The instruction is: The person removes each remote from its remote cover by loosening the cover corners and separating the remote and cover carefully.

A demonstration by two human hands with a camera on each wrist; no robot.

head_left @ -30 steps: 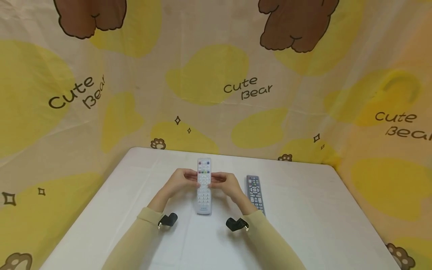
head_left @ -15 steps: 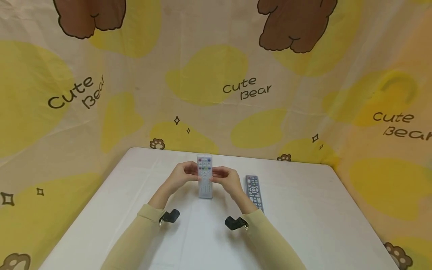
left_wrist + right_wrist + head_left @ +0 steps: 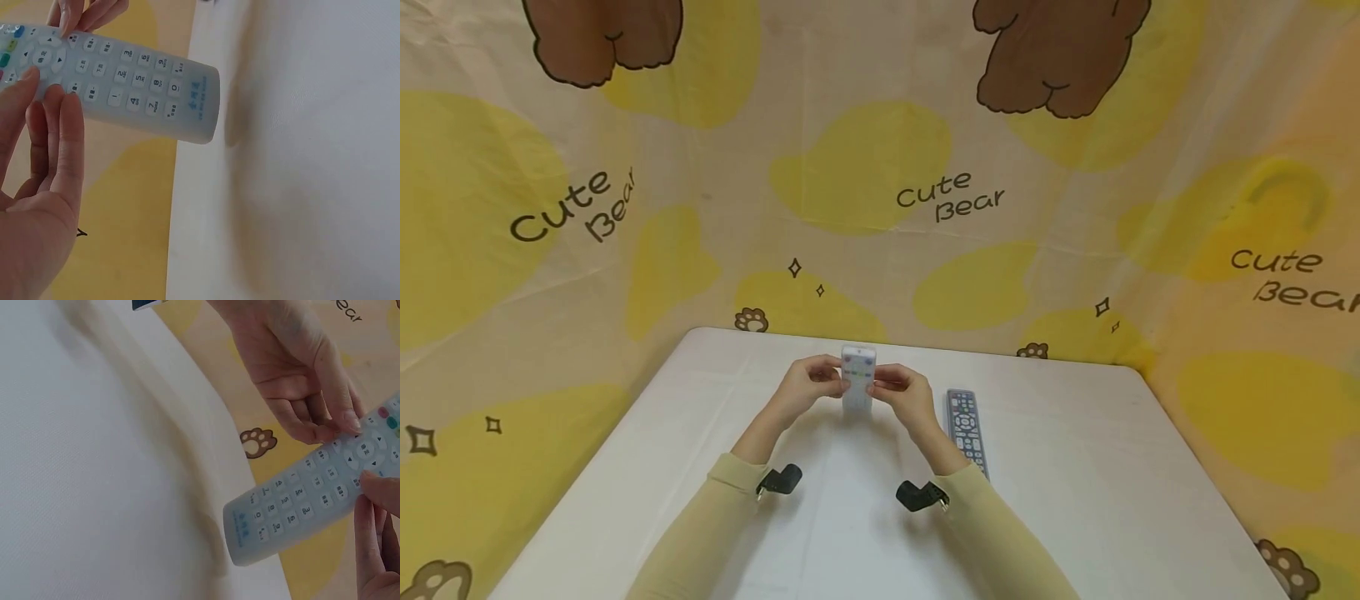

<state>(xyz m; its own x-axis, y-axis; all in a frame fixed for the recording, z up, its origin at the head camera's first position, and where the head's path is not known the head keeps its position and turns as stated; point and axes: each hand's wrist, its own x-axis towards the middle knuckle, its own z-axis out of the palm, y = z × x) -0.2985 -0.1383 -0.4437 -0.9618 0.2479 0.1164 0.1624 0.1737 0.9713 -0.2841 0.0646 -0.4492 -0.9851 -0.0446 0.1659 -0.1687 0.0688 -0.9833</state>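
A white remote control (image 3: 858,385) with coloured and numbered buttons stands nearly upright above the table, held between both hands. My left hand (image 3: 807,387) pinches its left edge, thumb on the front and fingers at the side. On the opposite edge, my right hand (image 3: 907,393) pinches it the same way. In the left wrist view the remote's lower end (image 3: 194,103) hangs apart from the tabletop. The right wrist view shows number keys (image 3: 284,503) facing the person. A grey remote control (image 3: 966,429) lies on the table beside the right forearm, partly hidden by it.
The white table (image 3: 1060,492) has a back edge close to a patterned curtain (image 3: 850,183) printed with bears and words. Curtain also hangs at both sides. Black wrist cameras (image 3: 781,479) sit at the sleeve cuffs.
The white remote has tilted from showing its full face to standing nearly upright, its lower end swinging away from the person. Both hands have risen slightly in view. The grey remote stays put.
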